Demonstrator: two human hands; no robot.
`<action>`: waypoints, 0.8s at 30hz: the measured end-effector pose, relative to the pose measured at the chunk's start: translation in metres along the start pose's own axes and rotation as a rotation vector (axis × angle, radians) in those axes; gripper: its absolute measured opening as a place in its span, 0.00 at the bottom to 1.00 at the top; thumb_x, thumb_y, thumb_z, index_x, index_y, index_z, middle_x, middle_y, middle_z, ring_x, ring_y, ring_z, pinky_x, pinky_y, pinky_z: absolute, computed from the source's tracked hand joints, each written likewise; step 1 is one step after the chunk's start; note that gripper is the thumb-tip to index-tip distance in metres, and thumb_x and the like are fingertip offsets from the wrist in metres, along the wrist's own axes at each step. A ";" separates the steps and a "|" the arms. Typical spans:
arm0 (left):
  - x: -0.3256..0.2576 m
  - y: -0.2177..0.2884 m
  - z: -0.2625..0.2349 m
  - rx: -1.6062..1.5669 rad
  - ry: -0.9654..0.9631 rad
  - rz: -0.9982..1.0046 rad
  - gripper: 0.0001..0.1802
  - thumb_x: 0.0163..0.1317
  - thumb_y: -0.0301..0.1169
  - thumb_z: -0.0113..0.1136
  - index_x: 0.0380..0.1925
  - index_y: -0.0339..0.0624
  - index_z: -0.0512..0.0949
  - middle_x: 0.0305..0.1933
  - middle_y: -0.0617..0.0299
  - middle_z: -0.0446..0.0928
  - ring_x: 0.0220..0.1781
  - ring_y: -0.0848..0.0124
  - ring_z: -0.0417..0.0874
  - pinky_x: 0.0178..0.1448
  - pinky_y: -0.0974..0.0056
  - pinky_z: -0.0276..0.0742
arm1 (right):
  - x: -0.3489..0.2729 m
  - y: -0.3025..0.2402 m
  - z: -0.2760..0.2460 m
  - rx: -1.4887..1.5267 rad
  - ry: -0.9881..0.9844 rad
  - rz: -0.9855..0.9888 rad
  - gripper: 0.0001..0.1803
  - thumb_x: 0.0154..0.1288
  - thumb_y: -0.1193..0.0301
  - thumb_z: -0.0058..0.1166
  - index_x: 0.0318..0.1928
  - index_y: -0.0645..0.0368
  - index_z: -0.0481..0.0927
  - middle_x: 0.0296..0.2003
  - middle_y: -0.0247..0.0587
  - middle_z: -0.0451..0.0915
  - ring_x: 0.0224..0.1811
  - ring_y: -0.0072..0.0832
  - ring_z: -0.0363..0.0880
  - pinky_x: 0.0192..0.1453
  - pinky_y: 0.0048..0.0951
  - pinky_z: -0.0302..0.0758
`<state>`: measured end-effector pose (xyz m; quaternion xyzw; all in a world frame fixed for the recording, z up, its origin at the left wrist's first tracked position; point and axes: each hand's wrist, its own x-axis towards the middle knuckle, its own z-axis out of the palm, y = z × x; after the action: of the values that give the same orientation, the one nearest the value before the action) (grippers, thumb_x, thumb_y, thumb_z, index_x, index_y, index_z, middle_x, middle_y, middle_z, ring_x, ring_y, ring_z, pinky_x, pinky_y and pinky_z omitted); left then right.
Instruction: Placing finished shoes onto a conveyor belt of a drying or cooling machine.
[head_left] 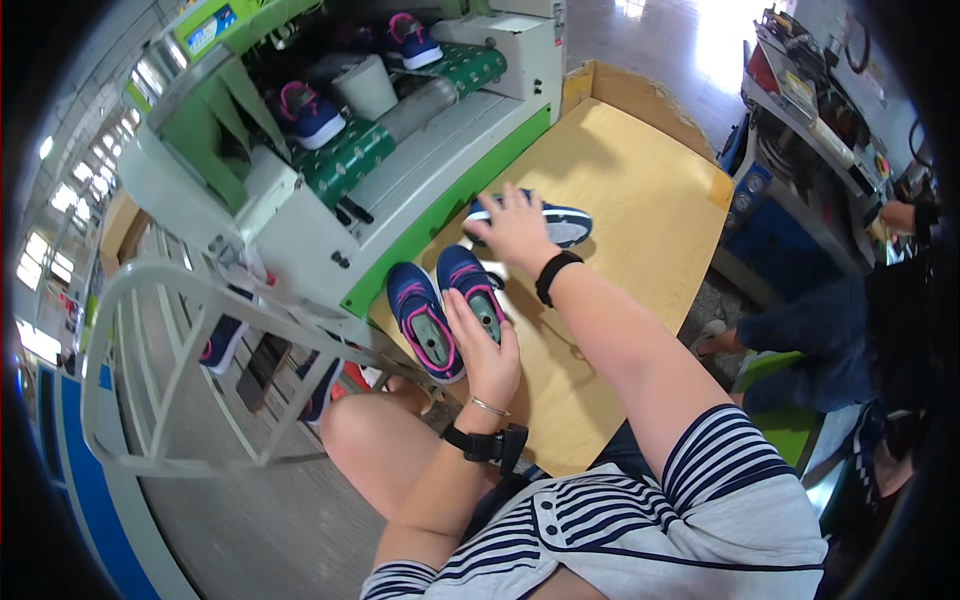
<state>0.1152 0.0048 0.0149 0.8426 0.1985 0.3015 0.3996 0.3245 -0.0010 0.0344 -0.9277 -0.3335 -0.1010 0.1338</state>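
My left hand (485, 350) is closed around the heel end of a navy shoe (462, 268) with pink trim and a grey-green insole. Beside it on the left, a matching navy shoe (407, 290) stands upright, not in my grasp. Another navy shoe (568, 225) lies on its side at the right, its white and pale grey sole showing. Over the toe half of that one, my right hand (515, 230) rests with the fingers spread. The palm hides much of its upper, and no firm grip shows.
A tan board table (630, 180) lies under the shoes. Along its far left runs a green-and-white machine (440, 170) with a green roller belt carrying shoes. A metal rack (200, 370) with shoes is at my left. Another person sits at the right beside a workbench (800, 140).
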 end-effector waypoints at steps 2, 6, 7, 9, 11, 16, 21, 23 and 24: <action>-0.001 0.000 -0.002 -0.078 0.017 0.021 0.47 0.63 0.28 0.57 0.76 0.30 0.43 0.80 0.35 0.41 0.83 0.44 0.43 0.82 0.50 0.43 | -0.007 0.024 0.002 -0.020 0.043 0.030 0.45 0.67 0.32 0.42 0.72 0.50 0.67 0.70 0.68 0.64 0.73 0.54 0.61 0.73 0.60 0.52; -0.001 -0.006 -0.006 -0.146 -0.002 0.013 0.54 0.58 0.32 0.66 0.77 0.32 0.42 0.79 0.35 0.41 0.82 0.44 0.44 0.82 0.52 0.45 | -0.028 0.088 -0.029 -0.208 -0.088 0.177 0.56 0.47 0.38 0.70 0.75 0.42 0.62 0.69 0.71 0.62 0.70 0.60 0.64 0.69 0.60 0.64; 0.000 -0.008 -0.007 -0.167 -0.018 0.006 0.56 0.57 0.33 0.68 0.76 0.32 0.41 0.79 0.35 0.43 0.82 0.45 0.45 0.82 0.53 0.45 | -0.035 0.104 -0.040 -0.201 -0.174 0.250 0.53 0.49 0.41 0.71 0.74 0.37 0.62 0.63 0.68 0.69 0.67 0.58 0.68 0.68 0.58 0.66; 0.001 -0.012 -0.007 -0.190 -0.023 0.003 0.56 0.56 0.33 0.68 0.76 0.32 0.42 0.79 0.36 0.44 0.82 0.45 0.46 0.82 0.53 0.46 | -0.056 0.132 -0.058 -0.317 -0.185 0.396 0.48 0.52 0.50 0.72 0.73 0.34 0.63 0.59 0.61 0.74 0.62 0.55 0.74 0.65 0.56 0.68; 0.003 -0.014 -0.005 -0.196 -0.010 0.013 0.55 0.56 0.33 0.68 0.76 0.32 0.44 0.76 0.36 0.48 0.80 0.45 0.50 0.81 0.53 0.48 | -0.075 0.154 -0.074 -0.392 -0.207 0.424 0.52 0.48 0.54 0.74 0.74 0.34 0.61 0.60 0.58 0.73 0.63 0.57 0.73 0.63 0.56 0.70; 0.001 -0.014 -0.003 -0.182 0.024 0.062 0.53 0.56 0.32 0.68 0.75 0.33 0.47 0.73 0.37 0.53 0.76 0.44 0.56 0.79 0.51 0.53 | -0.090 0.170 -0.096 -0.236 -0.333 0.401 0.57 0.39 0.57 0.79 0.73 0.44 0.64 0.60 0.55 0.70 0.63 0.59 0.71 0.64 0.56 0.72; 0.000 -0.014 -0.004 -0.208 -0.007 0.039 0.52 0.57 0.30 0.64 0.76 0.34 0.44 0.76 0.38 0.47 0.79 0.43 0.53 0.80 0.51 0.53 | -0.089 0.145 -0.103 -0.108 -0.365 0.277 0.45 0.36 0.62 0.78 0.61 0.53 0.76 0.58 0.55 0.71 0.60 0.55 0.73 0.64 0.51 0.73; 0.000 -0.015 -0.003 -0.202 -0.002 0.041 0.52 0.57 0.30 0.64 0.76 0.33 0.44 0.76 0.38 0.47 0.79 0.43 0.53 0.80 0.51 0.53 | -0.097 0.129 -0.104 0.096 -0.261 0.137 0.44 0.36 0.66 0.76 0.60 0.54 0.75 0.55 0.56 0.71 0.57 0.58 0.72 0.64 0.45 0.73; 0.000 -0.016 -0.003 -0.200 -0.015 0.017 0.51 0.58 0.30 0.64 0.76 0.33 0.44 0.77 0.38 0.47 0.79 0.43 0.53 0.80 0.51 0.53 | -0.104 0.119 -0.103 0.161 -0.163 0.041 0.42 0.41 0.70 0.75 0.62 0.53 0.73 0.58 0.56 0.70 0.59 0.58 0.72 0.64 0.46 0.74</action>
<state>0.1117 0.0158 0.0033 0.8023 0.1573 0.3169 0.4807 0.3124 -0.1832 0.0809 -0.9258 -0.3311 0.0048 0.1825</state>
